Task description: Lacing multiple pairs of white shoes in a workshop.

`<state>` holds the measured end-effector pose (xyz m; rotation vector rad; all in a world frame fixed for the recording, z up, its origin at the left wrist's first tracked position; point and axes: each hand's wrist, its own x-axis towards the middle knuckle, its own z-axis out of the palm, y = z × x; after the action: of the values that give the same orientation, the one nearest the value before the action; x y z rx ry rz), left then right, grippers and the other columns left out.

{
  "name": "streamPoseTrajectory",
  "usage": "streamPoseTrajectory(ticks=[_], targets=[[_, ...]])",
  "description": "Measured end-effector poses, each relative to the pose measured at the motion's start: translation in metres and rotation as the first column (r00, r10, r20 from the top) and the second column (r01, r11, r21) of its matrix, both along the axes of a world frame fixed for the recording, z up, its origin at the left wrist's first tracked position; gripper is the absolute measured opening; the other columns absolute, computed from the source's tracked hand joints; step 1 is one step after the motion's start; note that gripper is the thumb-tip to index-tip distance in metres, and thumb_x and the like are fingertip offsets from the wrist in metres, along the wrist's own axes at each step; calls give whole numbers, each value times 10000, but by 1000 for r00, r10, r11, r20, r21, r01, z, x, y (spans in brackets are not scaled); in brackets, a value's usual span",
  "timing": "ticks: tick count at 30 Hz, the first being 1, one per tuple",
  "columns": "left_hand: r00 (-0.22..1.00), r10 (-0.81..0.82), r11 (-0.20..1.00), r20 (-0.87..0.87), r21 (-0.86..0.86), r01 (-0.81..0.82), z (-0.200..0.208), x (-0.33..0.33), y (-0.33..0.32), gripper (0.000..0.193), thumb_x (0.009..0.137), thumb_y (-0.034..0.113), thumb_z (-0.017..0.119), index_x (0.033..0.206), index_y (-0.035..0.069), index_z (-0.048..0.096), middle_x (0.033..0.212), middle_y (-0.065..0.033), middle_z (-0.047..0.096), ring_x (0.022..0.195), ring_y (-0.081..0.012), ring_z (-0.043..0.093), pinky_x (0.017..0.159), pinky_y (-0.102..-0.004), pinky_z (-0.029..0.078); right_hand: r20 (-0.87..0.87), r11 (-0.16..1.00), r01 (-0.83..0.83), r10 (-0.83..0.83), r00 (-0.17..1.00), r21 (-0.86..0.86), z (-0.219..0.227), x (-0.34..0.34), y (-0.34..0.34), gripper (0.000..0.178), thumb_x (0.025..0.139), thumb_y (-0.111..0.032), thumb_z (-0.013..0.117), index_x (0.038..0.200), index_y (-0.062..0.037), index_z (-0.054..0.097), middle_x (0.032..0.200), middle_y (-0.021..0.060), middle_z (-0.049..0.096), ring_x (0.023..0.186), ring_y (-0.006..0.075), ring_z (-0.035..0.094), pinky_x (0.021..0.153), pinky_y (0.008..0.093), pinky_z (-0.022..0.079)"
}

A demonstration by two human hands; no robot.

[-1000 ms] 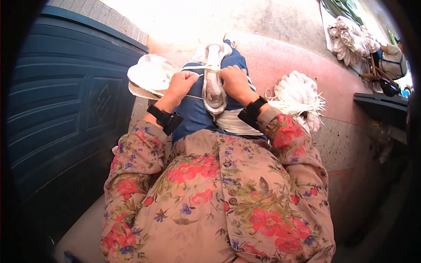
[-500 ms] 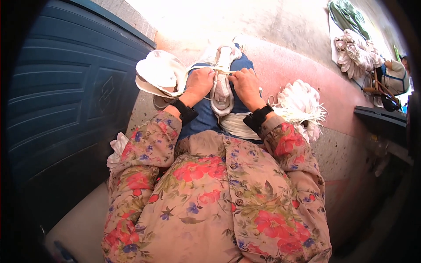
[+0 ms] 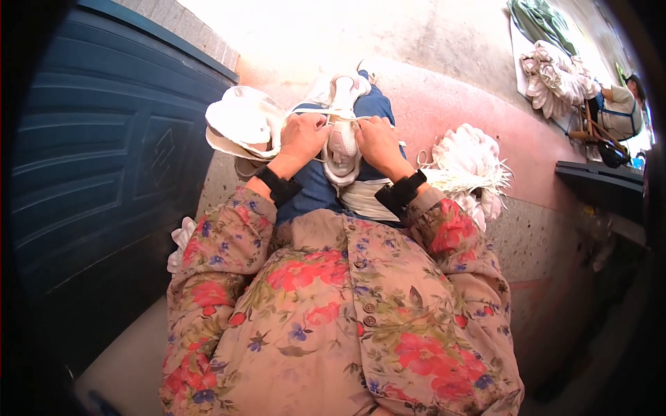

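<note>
A white shoe upper (image 3: 342, 139) lies along my blue-trousered lap, toe pointing away from me. My left hand (image 3: 302, 136) grips its left edge, fingers curled, with a white cord running across the top. On the shoe's right side, my right hand (image 3: 378, 141) is closed on the same cord and edge. Both wrists wear black bands below floral sleeves. A white cloth band (image 3: 361, 196) wraps my lap beneath the shoe.
A stack of white shoe pieces (image 3: 244, 123) sits to my left beside a dark blue panelled door (image 3: 90, 180). A heap of white fibres (image 3: 468, 163) lies at my right on the pink ledge. Another person (image 3: 617, 111) sits far right near more white bundles (image 3: 555, 76).
The view has shifted slightly downward and left. Both hands stay on the shoe and have drawn a little closer together, pulling the cord taut across it.
</note>
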<state>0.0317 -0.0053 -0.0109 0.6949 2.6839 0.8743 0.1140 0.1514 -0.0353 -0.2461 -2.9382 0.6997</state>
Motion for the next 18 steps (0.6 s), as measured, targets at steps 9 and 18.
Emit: streamPoseTrajectory(ticks=[9, 18], targets=[[847, -507, 831, -161, -350, 432, 23, -25, 71, 155, 706, 165, 593, 802, 61, 655, 809, -138, 614, 871, -329, 533, 763, -384, 447, -76, 982, -9, -5, 997, -189, -9, 0, 2, 170, 787, -176, 502, 797, -55, 621, 792, 129, 567, 790, 313, 507, 686, 426, 396], [835, -322, 945, 447, 205, 254, 25, -52, 69, 215, 708, 106, 593, 895, 1, 589, 747, -119, 606, 663, -180, 573, 652, -282, 458, -251, 997, -66, 71, 965, 29, -4, 4, -6, 94, 736, -111, 538, 812, -115, 593, 806, 56, 540, 798, 233, 522, 667, 369, 377]])
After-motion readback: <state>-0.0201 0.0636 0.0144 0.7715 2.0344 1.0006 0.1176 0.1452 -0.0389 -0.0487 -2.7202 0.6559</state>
